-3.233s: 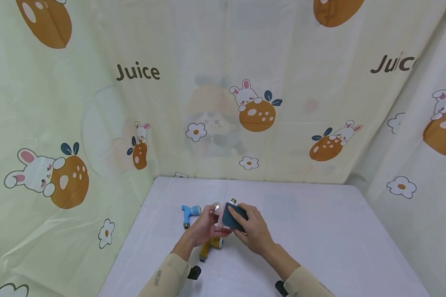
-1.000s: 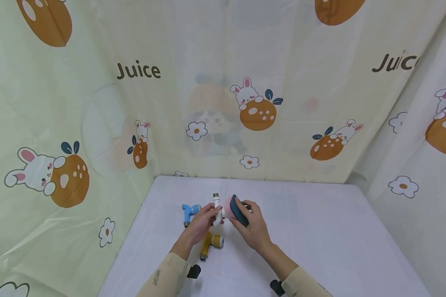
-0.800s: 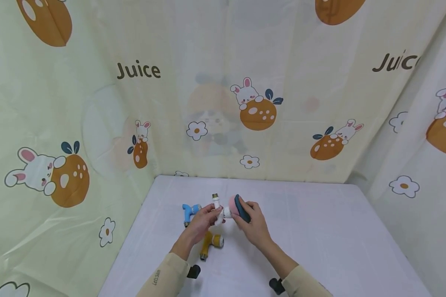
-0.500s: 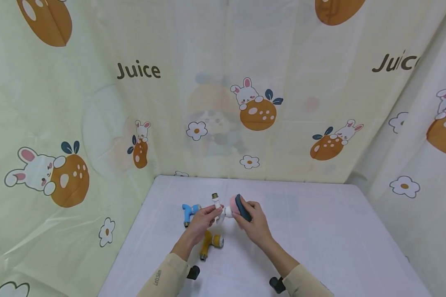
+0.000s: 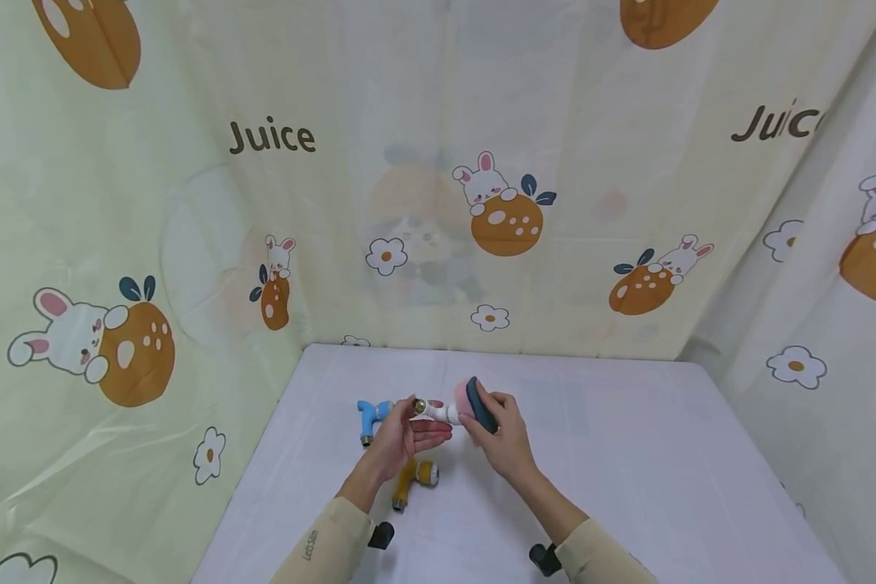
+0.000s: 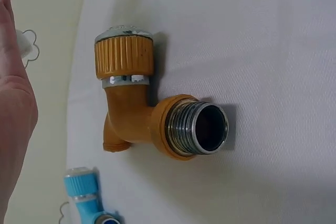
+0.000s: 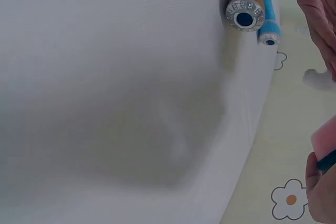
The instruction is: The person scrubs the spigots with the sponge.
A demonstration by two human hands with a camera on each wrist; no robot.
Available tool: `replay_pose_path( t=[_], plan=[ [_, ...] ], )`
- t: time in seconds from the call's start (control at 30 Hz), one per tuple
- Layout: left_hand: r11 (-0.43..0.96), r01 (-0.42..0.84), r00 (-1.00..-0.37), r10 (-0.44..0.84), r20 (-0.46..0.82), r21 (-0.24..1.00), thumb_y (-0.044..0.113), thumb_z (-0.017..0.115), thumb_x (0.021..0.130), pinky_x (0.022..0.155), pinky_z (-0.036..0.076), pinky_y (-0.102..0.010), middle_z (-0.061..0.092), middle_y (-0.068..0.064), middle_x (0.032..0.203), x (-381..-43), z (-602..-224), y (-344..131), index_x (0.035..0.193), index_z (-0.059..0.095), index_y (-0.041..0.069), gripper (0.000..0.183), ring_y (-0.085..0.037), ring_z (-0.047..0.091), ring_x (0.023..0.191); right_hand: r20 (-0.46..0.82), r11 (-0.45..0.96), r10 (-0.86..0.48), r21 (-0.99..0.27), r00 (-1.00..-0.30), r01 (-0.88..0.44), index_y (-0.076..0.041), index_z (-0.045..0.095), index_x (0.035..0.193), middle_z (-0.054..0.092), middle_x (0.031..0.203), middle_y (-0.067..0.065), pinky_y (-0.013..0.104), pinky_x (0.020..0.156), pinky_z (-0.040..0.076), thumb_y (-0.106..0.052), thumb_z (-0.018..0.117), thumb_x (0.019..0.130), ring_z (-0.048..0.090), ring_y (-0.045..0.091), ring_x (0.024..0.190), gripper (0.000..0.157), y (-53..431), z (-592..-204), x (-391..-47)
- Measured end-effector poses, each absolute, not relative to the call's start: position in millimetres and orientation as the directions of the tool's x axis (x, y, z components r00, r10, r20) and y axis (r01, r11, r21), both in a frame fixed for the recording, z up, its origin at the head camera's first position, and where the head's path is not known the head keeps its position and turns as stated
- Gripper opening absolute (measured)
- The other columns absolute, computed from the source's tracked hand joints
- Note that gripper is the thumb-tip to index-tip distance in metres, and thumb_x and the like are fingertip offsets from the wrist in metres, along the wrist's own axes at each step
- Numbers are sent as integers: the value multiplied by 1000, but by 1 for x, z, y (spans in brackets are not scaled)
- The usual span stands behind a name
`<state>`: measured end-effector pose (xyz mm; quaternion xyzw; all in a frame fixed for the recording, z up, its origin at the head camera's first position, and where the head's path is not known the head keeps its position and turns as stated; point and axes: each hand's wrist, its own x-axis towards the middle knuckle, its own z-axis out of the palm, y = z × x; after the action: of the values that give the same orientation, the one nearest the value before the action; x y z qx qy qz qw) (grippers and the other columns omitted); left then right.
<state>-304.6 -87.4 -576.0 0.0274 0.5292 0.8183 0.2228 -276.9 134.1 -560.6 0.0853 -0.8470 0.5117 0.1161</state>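
Above the white tabletop (image 5: 628,454), you've tipped the white plastic tap fitting (image 5: 432,410) from upright to level; your left hand (image 5: 401,438) grasps it while your right hand (image 5: 502,434) grips the pink-and-navy sponge (image 5: 471,403) against its end, so scrubbing continues.

The white tap (image 5: 433,410), upright a moment ago with its brass end up, now lies level between the hands. The left hand (image 5: 401,435) now cradles it with looser fingers, and the sponge (image 5: 472,403) in the right hand (image 5: 502,435) sits at its right end rather than over its body.
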Motion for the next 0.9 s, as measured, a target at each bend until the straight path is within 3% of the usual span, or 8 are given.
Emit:
replay_pose_path(
  t=[0.1,0.27,0.43,0.63,0.9],
  plan=[
    [-326,-335,-904,374,-205,884,49,43,110,92,60,-37,75,-21,121,-306,-575,-87,143,55,2,59,-29,77,104,306,455,-44,-841,-951,-291,-23,49,155,51,138,14,47,101,48,-34,78,94,52,28,122,69,134,-563,-276],
    [-309,-314,-922,324,-211,898,25,62,105,84,62,-31,77,-13,109,-306,-578,-86,138,56,3,40,-21,79,93,357,469,-66,-813,-932,-345,-22,51,154,51,138,14,46,98,49,-31,81,92,51,27,122,69,130,-564,-274],
    [-271,-282,-932,305,-196,920,22,64,104,79,63,-27,78,-13,111,-305,-579,-85,136,53,9,36,-19,79,89,376,460,-62,-811,-924,-361,-23,51,155,51,139,14,46,99,49,-29,81,92,51,28,123,70,129,-564,-275],
    [-198,-280,-930,299,-215,939,32,70,100,83,59,-24,78,-10,118,-307,-578,-85,138,65,9,45,-20,78,101,330,442,-18,-844,-944,-303,-23,49,156,50,140,14,51,102,50,-28,79,94,51,29,123,69,131,-567,-274],
    [-174,-274,-931,295,-215,946,31,74,97,89,61,-31,79,-12,115,-307,-580,-87,135,69,10,43,-26,78,104,250,438,32,-874,-968,-212,-24,46,158,52,141,15,43,94,55,-39,74,96,55,28,118,70,131,-571,-276]
  ],
)
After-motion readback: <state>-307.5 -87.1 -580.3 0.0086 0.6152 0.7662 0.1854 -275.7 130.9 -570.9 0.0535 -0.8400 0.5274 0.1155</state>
